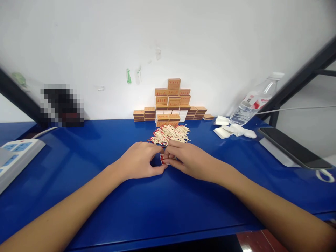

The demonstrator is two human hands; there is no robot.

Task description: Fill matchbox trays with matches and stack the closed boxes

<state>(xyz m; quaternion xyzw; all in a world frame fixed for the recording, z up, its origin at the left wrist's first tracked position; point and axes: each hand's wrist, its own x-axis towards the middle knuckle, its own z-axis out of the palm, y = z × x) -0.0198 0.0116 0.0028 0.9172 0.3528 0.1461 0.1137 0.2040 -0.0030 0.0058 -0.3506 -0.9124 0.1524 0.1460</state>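
Note:
A small matchbox tray [161, 162] with red-headed matches in it lies on the blue table between my hands. My left hand [143, 159] curves around its left end, thumb and forefinger gripping the sides. From the right, my right hand [181, 157] reaches over the tray with fingers pinched together on the matches, and it covers most of the tray. Just beyond my fingertips spreads a loose heap of matches [172, 133], many red heads pointing left. Behind the heap stands a stack of tan matchboxes [173, 93] against the wall.
White tray pieces [231, 130] and a tilted water bottle [253, 101] are at the back right. A phone [294, 147] rests on a white block at the right edge. A power strip [19, 157] lies at left. Blurred dark object [63, 106] stands back left.

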